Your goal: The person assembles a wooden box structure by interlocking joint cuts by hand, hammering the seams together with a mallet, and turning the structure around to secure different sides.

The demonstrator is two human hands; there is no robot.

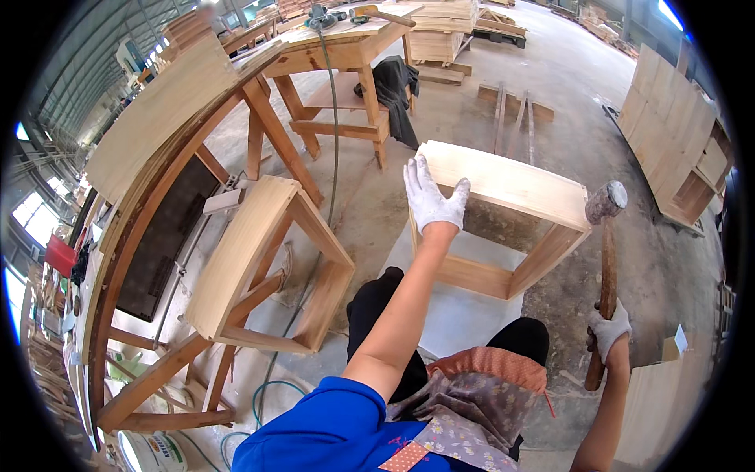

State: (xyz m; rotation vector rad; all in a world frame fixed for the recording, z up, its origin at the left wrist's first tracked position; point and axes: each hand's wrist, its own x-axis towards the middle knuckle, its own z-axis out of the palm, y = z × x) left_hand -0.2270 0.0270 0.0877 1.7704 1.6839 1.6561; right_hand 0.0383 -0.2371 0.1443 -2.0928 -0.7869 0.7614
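A rectangular pale wood box frame with open faces stands on edge in front of me, on a pale sheet on the floor. My gloved left hand rests on the near left part of its top board, fingers stretched and thumb spread. To the right, my gloved right hand is closed round the wooden handle of a hammer. The hammer is upright, its thick, worn metal head beside the frame's right top corner; whether they touch I cannot tell.
A second wood box frame leans at left by a wooden workbench. Behind stands a table with power tools and a hanging dark cloth. A hose trails down. A wooden cabinet stands at right, a white bucket lower left.
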